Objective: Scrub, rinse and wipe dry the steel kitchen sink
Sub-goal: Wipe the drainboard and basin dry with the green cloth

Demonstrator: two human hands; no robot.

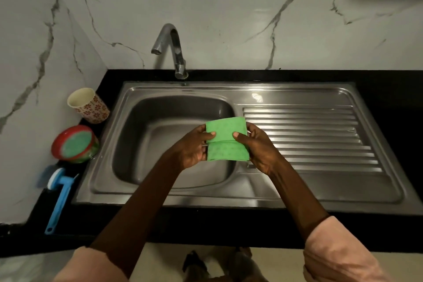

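Note:
A folded green cloth is held over the right edge of the steel sink bowl. My left hand pinches its left side with thumb on top. The cloth's right side is gripped by my right hand, thumb pressed onto the fold. The basin looks empty and the ribbed drainboard lies to the right. A steel tap stands behind the bowl with no water running.
On the black counter left of the sink stand a flowered cup, a red tub of green soap and a blue-handled brush. Marble wall panels rise behind and to the left.

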